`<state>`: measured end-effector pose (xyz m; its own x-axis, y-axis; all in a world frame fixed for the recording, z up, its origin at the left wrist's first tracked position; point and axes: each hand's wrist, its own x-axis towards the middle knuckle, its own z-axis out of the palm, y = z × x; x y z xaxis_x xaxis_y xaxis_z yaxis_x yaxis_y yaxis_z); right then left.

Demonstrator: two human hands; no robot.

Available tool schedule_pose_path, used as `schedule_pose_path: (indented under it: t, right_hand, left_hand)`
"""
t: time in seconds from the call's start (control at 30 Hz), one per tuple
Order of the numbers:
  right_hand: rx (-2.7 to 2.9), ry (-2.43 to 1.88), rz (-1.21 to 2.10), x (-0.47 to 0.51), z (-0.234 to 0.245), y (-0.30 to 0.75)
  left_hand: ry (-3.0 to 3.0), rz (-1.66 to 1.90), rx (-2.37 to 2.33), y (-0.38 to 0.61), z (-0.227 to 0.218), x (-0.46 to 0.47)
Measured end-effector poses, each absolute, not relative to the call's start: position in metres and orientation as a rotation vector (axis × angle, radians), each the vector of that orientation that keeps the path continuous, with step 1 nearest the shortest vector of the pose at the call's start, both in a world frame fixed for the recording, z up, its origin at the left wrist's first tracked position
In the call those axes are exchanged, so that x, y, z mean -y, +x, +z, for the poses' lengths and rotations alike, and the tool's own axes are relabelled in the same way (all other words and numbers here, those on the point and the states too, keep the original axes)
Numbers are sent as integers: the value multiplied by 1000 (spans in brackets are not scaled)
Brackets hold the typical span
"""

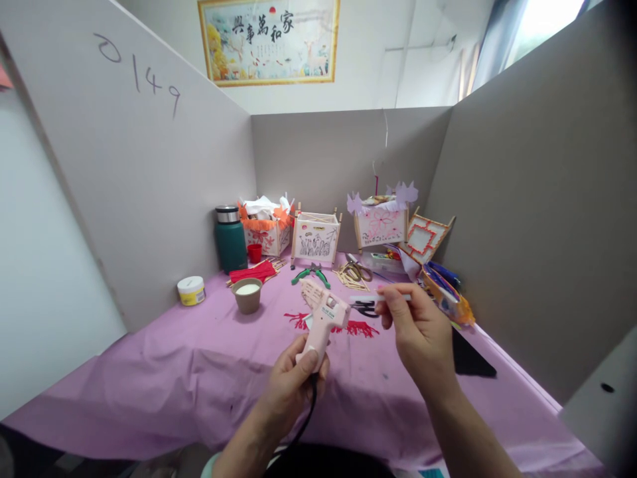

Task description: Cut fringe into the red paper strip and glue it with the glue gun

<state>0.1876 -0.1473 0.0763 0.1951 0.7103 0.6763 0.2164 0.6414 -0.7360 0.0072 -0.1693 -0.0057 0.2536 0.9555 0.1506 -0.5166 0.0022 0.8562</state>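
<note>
My left hand (298,372) is closed around the handle of a pale pink glue gun (323,325), whose nozzle points up and to the left. A black cord runs down from the handle. Between the thumb and fingers of my right hand (421,325) is a whitish glue stick (365,299), held level with its left end close to the back of the gun. Whether the stick touches the gun I cannot tell. Behind and below the gun, red fringe (361,328) lies on the cloth, partly hidden. Black-handled scissors (365,309) lie behind the stick.
On the purple cloth (199,358) stand a green bottle (231,242), a beige cup (247,297) and a yellow-white jar (192,291). Green pliers (312,273) and wooden sticks (351,275) lie farther back. Decorated paper lanterns (316,238) line the grey back panel (318,153).
</note>
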Motion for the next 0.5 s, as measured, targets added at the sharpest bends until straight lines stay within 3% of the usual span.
schedule_pose_path:
  t: [0.23,0.5]
  right_hand:
    - [1144,-639,996,131,59,186]
    - [932,-614,1314,134,47,187]
  left_hand:
    - [992,1201,-454,11,-4,175]
    - [1127,1226,-611,12,-11,174]
